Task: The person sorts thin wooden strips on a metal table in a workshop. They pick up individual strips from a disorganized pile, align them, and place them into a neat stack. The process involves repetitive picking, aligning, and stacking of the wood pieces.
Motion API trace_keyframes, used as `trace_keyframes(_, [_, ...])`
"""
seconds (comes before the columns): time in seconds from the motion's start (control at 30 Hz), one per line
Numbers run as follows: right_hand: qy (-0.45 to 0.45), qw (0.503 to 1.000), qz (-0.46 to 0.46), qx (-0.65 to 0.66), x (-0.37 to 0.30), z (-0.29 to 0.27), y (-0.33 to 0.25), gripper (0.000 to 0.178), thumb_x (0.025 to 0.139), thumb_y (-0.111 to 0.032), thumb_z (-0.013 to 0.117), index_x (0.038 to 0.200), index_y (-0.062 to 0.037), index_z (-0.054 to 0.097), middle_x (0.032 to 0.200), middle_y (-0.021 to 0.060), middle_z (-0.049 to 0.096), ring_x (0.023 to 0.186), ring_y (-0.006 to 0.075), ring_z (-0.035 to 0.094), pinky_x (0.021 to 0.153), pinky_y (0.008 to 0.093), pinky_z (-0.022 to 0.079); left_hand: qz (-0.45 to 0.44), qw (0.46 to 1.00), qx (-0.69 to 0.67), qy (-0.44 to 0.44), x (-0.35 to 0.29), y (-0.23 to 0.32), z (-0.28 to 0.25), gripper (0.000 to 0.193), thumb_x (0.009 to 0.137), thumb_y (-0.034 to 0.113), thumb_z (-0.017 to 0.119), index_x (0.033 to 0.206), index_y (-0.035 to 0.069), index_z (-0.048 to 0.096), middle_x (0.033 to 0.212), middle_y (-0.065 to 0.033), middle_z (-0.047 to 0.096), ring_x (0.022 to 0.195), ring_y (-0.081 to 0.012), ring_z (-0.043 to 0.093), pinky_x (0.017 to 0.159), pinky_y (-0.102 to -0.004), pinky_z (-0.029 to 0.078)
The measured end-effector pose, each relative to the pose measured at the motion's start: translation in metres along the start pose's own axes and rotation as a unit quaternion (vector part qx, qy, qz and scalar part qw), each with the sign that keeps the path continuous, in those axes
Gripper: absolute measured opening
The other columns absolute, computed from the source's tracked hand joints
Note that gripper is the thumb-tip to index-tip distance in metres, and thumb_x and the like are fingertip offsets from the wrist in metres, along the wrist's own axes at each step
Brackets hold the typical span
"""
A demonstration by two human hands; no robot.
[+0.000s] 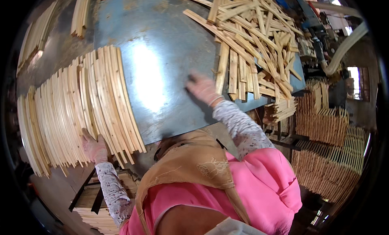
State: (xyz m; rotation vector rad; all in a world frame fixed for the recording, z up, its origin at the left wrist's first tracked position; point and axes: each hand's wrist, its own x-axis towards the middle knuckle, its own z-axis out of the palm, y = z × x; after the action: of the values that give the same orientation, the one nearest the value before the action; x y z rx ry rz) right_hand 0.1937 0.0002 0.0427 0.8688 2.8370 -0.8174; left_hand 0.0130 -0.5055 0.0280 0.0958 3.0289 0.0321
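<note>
Loose strips point(253, 44), variously angled, are piled on the surface point(176, 93) at two o'clock from the nearer right hand point(201, 86), blurred, part-opened, seemingly empty; the aligned row point(67, 109) is touched by the left hand point(95, 148), grip unclear.

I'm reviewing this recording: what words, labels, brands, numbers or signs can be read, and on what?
No readable text on the wooden strips or the blue-grey table.
The brown apron bears a pale line design; any lettering in it is too small to read.
</note>
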Motion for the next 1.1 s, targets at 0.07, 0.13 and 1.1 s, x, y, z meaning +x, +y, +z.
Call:
trace_keyframes(0.07, [0.099,0.993,0.053,-0.03,0.003,-0.052,0.077,0.064,0.093,-0.039,0.074,0.145,-0.0019,0.063,0.132,0.0242,0.072,0.124,0.0435,0.067,0.11,0.0482,0.052,0.016,0.998,-0.007,0.063,-0.005,0.026,-0.007,0.092,0.095,0.029,0.076,0.173,0.013,0.029,0.167,-0.0258,0.042,0.15,-0.0435,0.046,0.123,-0.0467,0.041])
trace_keyframes(0.13, [0.176,0.975,0.048,-0.128,0.016,-0.09,0.155,0.069,0.093,-0.033,0.073,0.152,-0.0036,0.056,0.141,0.0271,0.066,0.13,0.0459,0.062,0.113,0.0513,0.05,0.042,0.985,-0.157,0.062,0.001,0.069,-0.008,0.091,0.093,0.021,0.078,0.17,0.008,0.032,0.166,-0.0246,0.045,0.15,-0.0418,0.047,0.124,-0.0469,0.042])
trace_keyframes(1.1, [0.049,0.949,0.086,0.3,0.306,-0.184,0.234,0.039,0.105,-0.033,0.063,0.123,0.0007,0.067,0.111,0.0281,0.075,0.096,0.0409,0.075,0.077,0.0459,0.06,-0.118,0.437,-0.789,-0.415,-0.101,0.584,0.079,0.039,0.101,0.021,0.076,0.131,0.004,0.058,0.102,-0.0171,0.073,0.083,-0.0324,0.074,0.076,-0.0489,0.065])
